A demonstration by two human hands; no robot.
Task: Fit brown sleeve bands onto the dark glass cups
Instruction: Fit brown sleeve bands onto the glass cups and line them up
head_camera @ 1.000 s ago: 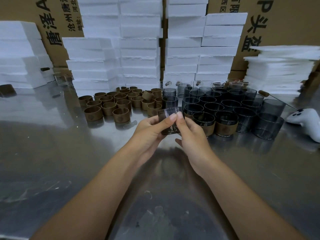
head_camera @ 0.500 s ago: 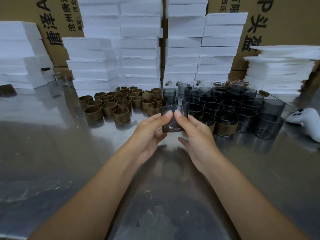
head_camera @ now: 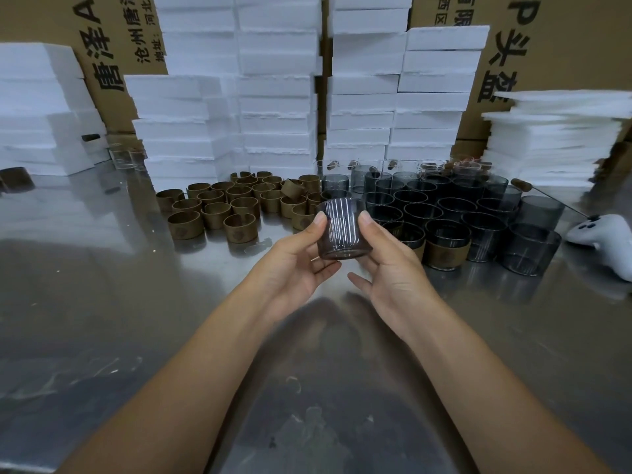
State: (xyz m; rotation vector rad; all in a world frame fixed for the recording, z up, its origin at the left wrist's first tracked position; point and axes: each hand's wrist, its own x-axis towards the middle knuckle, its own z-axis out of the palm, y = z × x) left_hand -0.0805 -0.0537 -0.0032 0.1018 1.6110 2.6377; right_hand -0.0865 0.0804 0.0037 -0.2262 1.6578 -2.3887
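Dark glass cup (head_camera: 340, 230) upright, held above desk (head_camera: 102, 302) between both hands. Left hand (head_camera: 294, 265) grips cup's left side, fingers (head_camera: 319, 218) curled on wall. Right hand (head_camera: 390, 268) grips right side the same way. Loose brown bands (head_camera: 239, 203) stand on desk behind left hand. Group of dark cups (head_camera: 444, 206) behind right hand; banded cup (head_camera: 446, 249) in front row. White foam blocks (head_camera: 277, 97) and cardboard boxes (head_camera: 564, 39) at back. White controller (head_camera: 602, 234) far right.
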